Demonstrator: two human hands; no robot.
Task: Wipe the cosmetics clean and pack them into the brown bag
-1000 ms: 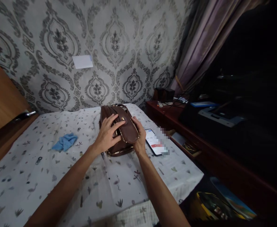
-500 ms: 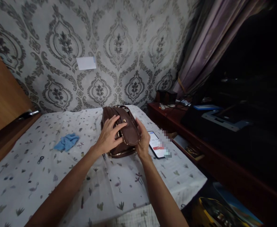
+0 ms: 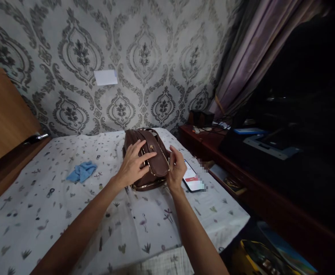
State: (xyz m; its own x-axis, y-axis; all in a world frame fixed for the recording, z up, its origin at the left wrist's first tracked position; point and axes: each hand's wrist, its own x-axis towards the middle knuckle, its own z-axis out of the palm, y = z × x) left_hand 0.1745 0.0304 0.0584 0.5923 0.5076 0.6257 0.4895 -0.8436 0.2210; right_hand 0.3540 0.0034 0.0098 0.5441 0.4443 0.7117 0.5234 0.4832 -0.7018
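A brown leather bag [image 3: 159,163] with gold zippers and a round gold stud on its flap lies on the patterned white cloth. Across its left part rests my left hand [image 3: 132,163], fingers spread over the leather. My right hand [image 3: 176,168] is at the bag's right edge beside the zipper, its fingers bent in towards the thumb. Whatever sits between those fingertips is too small to make out. Just right of that hand, a phone [image 3: 194,186] with a lit screen lies flat, partly blurred out.
A crumpled blue cloth [image 3: 82,172] lies to the left on the white cloth [image 3: 78,217]. On the right stands a dark red desk [image 3: 196,137] with cables and an open drawer [image 3: 227,179]. Patterned wallpaper is behind, and a wooden cabinet [image 3: 7,114] is at left.
My right hand has shifted slightly right and its fingers have curled in, away from the bag's side. My left hand stays on the bag, its index finger a little further right.
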